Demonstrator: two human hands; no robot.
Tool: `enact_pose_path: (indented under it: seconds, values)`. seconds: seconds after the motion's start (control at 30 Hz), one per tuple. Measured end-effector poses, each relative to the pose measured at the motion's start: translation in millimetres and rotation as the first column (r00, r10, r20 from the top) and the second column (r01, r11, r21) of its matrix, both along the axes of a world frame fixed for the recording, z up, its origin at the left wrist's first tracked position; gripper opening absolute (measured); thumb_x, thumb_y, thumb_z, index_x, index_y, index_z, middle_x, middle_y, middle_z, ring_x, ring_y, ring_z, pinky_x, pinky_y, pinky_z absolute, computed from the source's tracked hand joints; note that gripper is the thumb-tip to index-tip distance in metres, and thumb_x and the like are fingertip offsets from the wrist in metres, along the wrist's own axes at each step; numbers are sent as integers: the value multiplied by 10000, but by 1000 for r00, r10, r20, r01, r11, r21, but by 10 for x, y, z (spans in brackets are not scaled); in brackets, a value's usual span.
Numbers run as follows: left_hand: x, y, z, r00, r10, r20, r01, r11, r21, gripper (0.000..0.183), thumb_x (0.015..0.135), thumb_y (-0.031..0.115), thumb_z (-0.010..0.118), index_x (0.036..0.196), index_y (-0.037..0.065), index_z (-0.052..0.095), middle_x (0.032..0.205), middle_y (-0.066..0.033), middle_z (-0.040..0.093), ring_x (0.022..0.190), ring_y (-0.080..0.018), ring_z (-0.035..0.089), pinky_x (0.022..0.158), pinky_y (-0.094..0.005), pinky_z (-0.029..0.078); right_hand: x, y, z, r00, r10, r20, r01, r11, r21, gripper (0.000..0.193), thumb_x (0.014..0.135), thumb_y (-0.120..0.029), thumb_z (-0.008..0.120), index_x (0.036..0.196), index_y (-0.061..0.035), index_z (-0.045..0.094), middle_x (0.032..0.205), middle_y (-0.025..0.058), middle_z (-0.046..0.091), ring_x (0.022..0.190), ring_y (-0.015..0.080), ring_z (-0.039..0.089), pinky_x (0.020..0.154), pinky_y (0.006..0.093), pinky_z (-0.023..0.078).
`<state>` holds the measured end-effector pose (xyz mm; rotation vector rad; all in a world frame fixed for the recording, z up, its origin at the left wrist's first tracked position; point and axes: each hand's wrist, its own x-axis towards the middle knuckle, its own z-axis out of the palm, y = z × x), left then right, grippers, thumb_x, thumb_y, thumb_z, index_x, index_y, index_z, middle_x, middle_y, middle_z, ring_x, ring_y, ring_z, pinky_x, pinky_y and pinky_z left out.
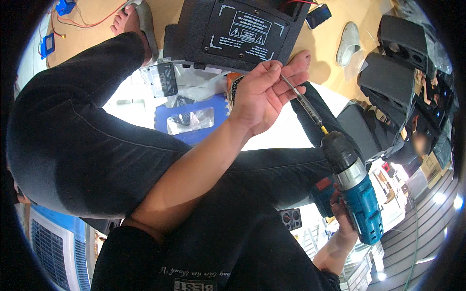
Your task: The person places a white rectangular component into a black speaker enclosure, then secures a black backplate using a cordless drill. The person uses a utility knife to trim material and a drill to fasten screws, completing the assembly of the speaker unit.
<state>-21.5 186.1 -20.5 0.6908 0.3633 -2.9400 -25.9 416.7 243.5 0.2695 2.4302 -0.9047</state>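
My right hand [343, 216] wraps round the handle of a teal and black cordless drill [361, 203], whose chuck points up and away to the left. A long screwdriver bit [307, 104] with a dark sleeve reaches from the chuck to my left hand [259, 94]. There the thumb and forefinger pinch at the bit's far end; whether a screw is also between them is hidden. Just beyond my left fingertips stands a black box [191, 48] with a printed rear panel [252, 31] and screws along its edge. A similar small panel [162, 80] lies nearer, to the left.
A blue plastic box [174, 126] lies between my legs beside clear bags. Black speaker boxes [383, 80] line the right, with another person behind them. A phone [318, 17], a pale clog [348, 44] and blue battery packs [47, 45] with wires are on the floor.
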Motion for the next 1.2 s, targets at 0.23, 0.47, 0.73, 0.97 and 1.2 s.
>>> enact_pose_path:
  seconds: [0.23,0.47,0.73,0.97,1.2]
  values:
    - [-6,22,181,948,-163,272,162,986,25,219,1103,206,472,1166,36,594,1321,-227,652,1232,-281,654,1061,-443,537,-181,-72,94,994,106,25,-108,993,47,612,753,-76,833,1311,37,608,1171,176,714,842,225,705,733,328,568]
    - [-2,21,152,932,-144,334,113,987,110,271,1102,218,472,1226,-12,546,1284,-244,647,1247,-305,637,1107,-453,509,-379,-190,162,976,208,56,-213,972,102,619,756,-84,828,1317,39,598,1174,176,707,834,222,698,730,329,563]
    - [-2,13,60,933,-177,312,140,981,137,303,1100,205,459,1288,-24,527,1306,-221,645,1239,-282,641,1113,-430,507,-570,-334,174,954,289,80,-298,944,143,626,760,-92,822,1325,41,588,1176,175,700,826,219,690,725,329,557]
    - [-18,15,54,917,-214,335,185,976,116,313,1095,236,478,1285,-2,554,1297,-200,661,1223,-262,651,1087,-411,518,-637,-458,198,940,330,89,-340,927,159,633,763,-100,817,1331,44,578,1179,175,693,818,215,683,721,330,552]
    - [-1,44,20,925,-202,322,179,979,101,309,1087,249,497,1273,14,572,1284,-196,668,1213,-261,658,1076,-410,517,-725,-509,226,915,387,112,-402,897,185,640,766,-107,812,1337,46,568,1181,175,687,810,212,676,717,330,547]
